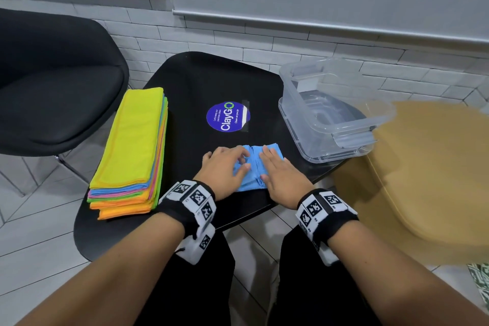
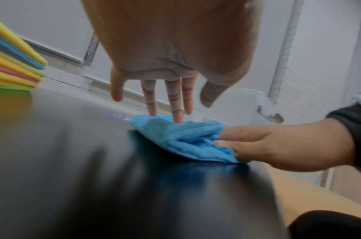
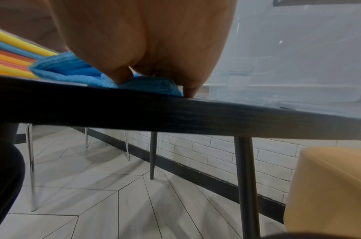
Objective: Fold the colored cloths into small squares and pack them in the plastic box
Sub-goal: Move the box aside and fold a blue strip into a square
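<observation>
Both hands lie flat on the blue cloth (image 1: 252,167) on the tabletop (image 1: 185,82): left hand (image 1: 225,169) and right hand (image 1: 283,174), fingers straight.

I saw a light blue cloth (image 1: 254,167) on the black desk (image 1: 185,82), beside a stack of cloths (image 1: 132,151) layered yellow, blue, pink, green and orange. The desk's round sticker (image 1: 228,116) was deep blue with white lettering, and the plastic box (image 1: 330,114) was clear.

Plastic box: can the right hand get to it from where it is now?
Probably yes. The plastic box stands open on the table just beyond the right hand, with nothing between them. That hand now lies flat on the blue cloth.
</observation>
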Demonstrator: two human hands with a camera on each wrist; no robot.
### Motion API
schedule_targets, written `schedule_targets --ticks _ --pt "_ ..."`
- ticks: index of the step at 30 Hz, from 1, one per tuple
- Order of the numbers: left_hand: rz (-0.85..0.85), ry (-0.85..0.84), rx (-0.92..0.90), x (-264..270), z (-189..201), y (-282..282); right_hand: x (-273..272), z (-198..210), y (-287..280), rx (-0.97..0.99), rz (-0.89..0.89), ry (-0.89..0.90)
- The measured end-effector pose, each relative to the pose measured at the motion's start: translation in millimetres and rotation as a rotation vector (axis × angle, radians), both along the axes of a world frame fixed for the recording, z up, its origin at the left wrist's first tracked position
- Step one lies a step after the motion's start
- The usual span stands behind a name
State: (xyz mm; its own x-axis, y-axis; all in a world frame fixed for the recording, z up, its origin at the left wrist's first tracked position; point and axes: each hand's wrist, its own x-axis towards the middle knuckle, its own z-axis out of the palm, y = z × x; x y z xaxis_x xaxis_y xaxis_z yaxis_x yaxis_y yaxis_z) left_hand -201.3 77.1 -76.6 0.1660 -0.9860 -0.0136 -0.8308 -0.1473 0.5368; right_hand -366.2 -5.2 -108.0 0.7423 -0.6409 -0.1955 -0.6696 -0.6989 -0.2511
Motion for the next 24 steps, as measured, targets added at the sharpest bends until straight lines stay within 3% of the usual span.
schedule_targets --ticks 7,13,18,21,24 --pt "-0.131 -0.020 0.096 15.8 -7.1 13.5 7.3 20.6 -13.3 0.022 0.086 0.101" --pt "-0.222 0.024 0.177 11.9 -1.4 33.8 -3.9 45.4 -1.4 -0.003 0.104 -0.032" --pt "-0.227 0.142 0.186 10.2 13.0 38.0 -19.0 43.6 21.2 0.043 0.205 0.174" --pt "-0.258 -0.036 0.122 19.1 19.8 31.7 -24.8 33.0 22.6 0.012 0.224 0.239" --pt "-0.367 -0.265 0.202 27.3 21.4 27.2 -27.8 22.9 23.3 -0.047 0.253 0.241"
